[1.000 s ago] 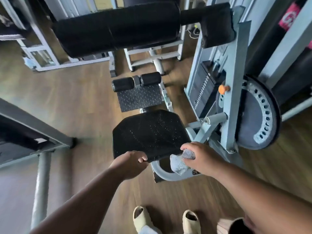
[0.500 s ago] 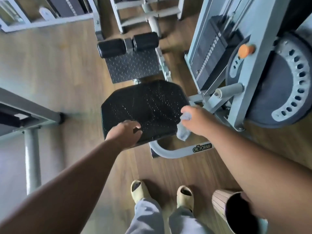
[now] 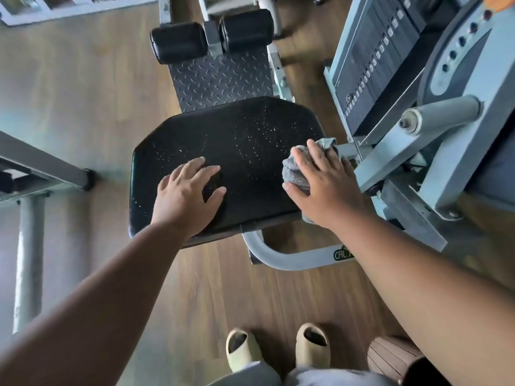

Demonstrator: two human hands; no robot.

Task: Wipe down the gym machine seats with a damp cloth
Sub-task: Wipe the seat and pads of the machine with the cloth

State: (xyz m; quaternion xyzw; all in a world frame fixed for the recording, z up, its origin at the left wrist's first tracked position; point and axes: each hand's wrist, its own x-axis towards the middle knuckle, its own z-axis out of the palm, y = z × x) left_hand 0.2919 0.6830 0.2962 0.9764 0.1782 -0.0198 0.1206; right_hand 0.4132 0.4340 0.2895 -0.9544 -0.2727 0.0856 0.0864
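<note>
Wooden flooring (image 3: 83, 79) surrounds the droplet-speckled black seat (image 3: 245, 140), where the left hand (image 3: 186, 196) rests flat-fingered for bracing while the right hand (image 3: 326, 188) presses the grey cloth (image 3: 295, 171) with extended fingers against the seat's right edge.

Gym: weight stack (image 3: 373, 59) machine, black padded seat (image 3: 237, 151), foam rollers (image 3: 211, 37), wood-look floor (image 3: 69, 93).

Crumpled grey cloth (image 3: 295, 171): mostly covered by right hand (image 3: 323, 188). Green frame label (image 3: 343, 254): lettering partly hidden behind forearm. Ribbed brown bin (image 3: 390, 355): cropped at bottom edge.
</note>
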